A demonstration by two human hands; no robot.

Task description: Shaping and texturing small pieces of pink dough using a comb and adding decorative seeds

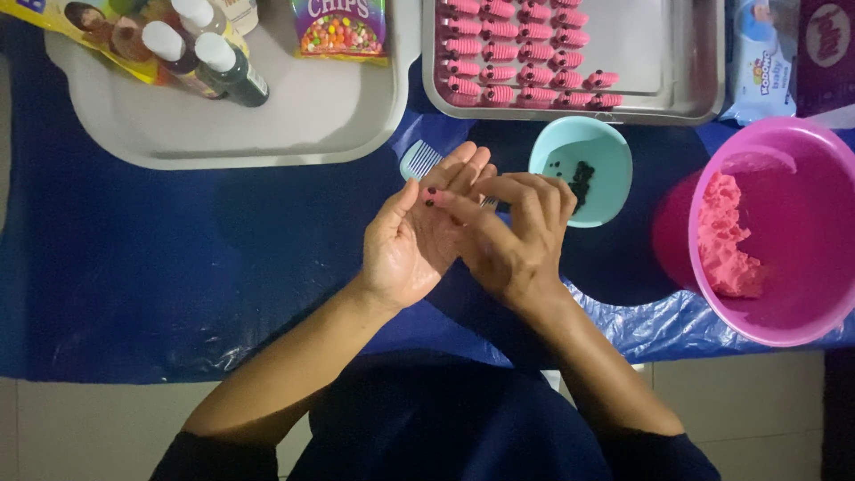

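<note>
Right, we've got the small pink dough piece (434,196) lying on the fingers of our left hand (419,233), palm up and fingers spread flat, not closed. Two dark dots sit at one end of it. Our right hand (517,233) comes over from the other side, forefinger and thumb pressed together on the piece near that end; whether a bead is in the pinch, we can't tell.

Handling, as we judge it: very light, soft, easily dented. Ridges like those on the finished pink pieces (525,53) on the steel tray (686,62) would smear under any squeeze. Likely a bit tacky, so it'll cling to skin rather than slip. Best hold: cradle from below on flat fingers, touch only the ends, keep off the ribbed back. The dots look pressed in shallow and could pop off if rubbed.

Around us: teal bowl (561,147) with small dark beads (581,178) just beyond the right hand; a pale blue comb (419,160) partly hidden behind the left fingertips; pink basin (802,223) with a lump of pink dough (726,236) at right; grey tray (294,116) with small colouring bottles (200,49) and a candy packet (340,28). Blue plastic sheet (134,267) covers the counter.
</note>
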